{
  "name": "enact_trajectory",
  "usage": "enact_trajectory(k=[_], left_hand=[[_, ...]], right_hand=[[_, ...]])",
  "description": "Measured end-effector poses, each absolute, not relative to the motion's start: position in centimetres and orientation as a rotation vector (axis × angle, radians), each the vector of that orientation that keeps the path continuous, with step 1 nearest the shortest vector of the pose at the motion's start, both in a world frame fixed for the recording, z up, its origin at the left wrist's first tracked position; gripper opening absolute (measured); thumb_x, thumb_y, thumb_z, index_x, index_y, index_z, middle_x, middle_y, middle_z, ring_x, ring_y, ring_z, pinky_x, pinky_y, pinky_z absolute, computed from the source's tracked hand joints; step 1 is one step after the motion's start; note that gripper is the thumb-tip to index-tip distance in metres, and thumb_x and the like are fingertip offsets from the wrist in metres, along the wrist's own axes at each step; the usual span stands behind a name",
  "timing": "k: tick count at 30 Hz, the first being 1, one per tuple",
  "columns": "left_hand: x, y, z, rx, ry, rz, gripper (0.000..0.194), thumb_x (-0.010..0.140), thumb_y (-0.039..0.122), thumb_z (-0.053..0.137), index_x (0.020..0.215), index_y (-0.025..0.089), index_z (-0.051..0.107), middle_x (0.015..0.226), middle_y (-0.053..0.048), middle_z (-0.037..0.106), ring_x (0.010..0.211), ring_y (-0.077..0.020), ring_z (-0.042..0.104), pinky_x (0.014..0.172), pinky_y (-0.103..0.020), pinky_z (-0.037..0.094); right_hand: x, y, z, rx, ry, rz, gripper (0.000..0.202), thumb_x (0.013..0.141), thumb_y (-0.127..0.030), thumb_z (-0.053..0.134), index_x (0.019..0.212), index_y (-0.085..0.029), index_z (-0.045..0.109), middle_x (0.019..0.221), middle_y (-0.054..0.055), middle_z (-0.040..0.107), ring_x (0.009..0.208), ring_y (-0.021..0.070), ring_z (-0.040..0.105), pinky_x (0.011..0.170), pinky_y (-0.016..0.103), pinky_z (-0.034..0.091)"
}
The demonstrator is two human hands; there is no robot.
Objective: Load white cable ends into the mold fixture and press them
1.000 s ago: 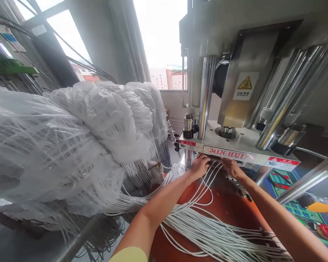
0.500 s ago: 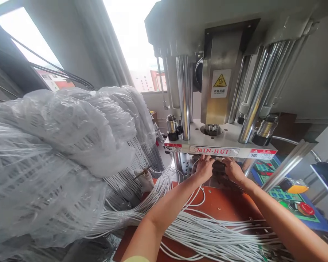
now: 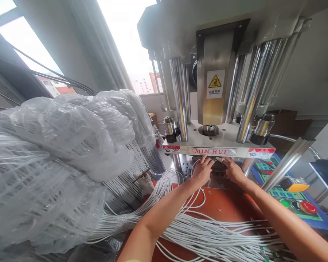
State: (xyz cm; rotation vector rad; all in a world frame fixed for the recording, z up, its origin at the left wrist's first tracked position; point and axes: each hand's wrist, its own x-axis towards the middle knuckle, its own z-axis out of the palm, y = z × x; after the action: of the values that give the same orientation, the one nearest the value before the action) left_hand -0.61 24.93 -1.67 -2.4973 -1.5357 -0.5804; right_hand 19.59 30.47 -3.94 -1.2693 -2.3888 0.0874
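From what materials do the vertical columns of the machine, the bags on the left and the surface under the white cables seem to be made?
The columns look like polished, perhaps chromed, steel: they mirror the window light. The bags seem thin clear plastic film, crinkled and glossy, with white cable coils showing through. The surface under the white cables is smooth and orange-brown; painted metal or laminate, I cannot tell which.

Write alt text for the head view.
Both hands, left hand and right hand, reach under the white platen of a MIN-HUI press. White cables trail across the orange table; bagged cable bundles sit left.
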Motion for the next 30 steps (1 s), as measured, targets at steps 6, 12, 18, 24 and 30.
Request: enact_trajectory(k=[6,12,18,24,30], left_hand=[[-1.3,24.8,-1.4,-2.455,-1.661,-0.567,0.061,0.079,0.045,0.070,0.129,0.017,0.050,0.128,-0.010,0.054,0.127,-0.0315,0.040,0.102,-0.044,0.043],[-1.4,25.1,-1.4,-2.484,-1.585,-0.492,0.061,0.078,0.040,0.072,0.129,0.013,0.051,0.126,-0.013,0.054,0.129,-0.0312,0.040,0.104,-0.045,0.041],[-3.1,21.9,0.9,-2.513,-1.718,-0.722,0.060,0.083,0.040,0.067,0.135,0.020,0.047,0.131,-0.010,0.055,0.135,-0.0308,0.036,0.110,-0.050,0.037],[-7.0,9.6,4.5,-2.513,-1.818,-1.143,0.042,0.089,0.031,0.059,0.130,0.027,0.054,0.128,-0.005,0.060,0.133,-0.0226,0.042,0.110,-0.041,0.041],[-9.7,-2.0,-0.5,-1.985,-1.940,-1.553,0.023,0.091,0.030,0.053,0.104,0.033,0.071,0.099,-0.003,0.072,0.105,-0.0241,0.064,0.090,-0.039,0.056]], right_hand=[[18.7,30.0,-2.3,-1.393,-2.447,0.026,0.068,0.071,0.000,0.040,0.134,-0.021,0.056,0.125,0.010,0.061,0.118,0.0233,0.052,0.099,0.034,0.043],[16.5,29.2,-1.7,-1.511,-2.509,-0.094,0.056,0.081,-0.006,0.040,0.131,-0.025,0.058,0.125,0.017,0.057,0.114,0.0345,0.050,0.089,0.051,0.044],[16.0,29.3,-1.0,-1.517,-2.566,-0.100,0.052,0.082,-0.004,0.040,0.126,-0.020,0.062,0.113,0.020,0.061,0.106,0.0339,0.054,0.083,0.049,0.047],[14.7,29.2,-1.6,-1.497,-2.555,-0.130,0.052,0.084,-0.003,0.036,0.122,-0.024,0.065,0.108,0.020,0.061,0.103,0.0348,0.055,0.075,0.052,0.050],[14.0,28.9,-2.0,-1.510,-2.450,-0.087,0.049,0.082,0.000,0.040,0.115,-0.024,0.068,0.101,0.018,0.064,0.101,0.0304,0.055,0.079,0.047,0.049]])
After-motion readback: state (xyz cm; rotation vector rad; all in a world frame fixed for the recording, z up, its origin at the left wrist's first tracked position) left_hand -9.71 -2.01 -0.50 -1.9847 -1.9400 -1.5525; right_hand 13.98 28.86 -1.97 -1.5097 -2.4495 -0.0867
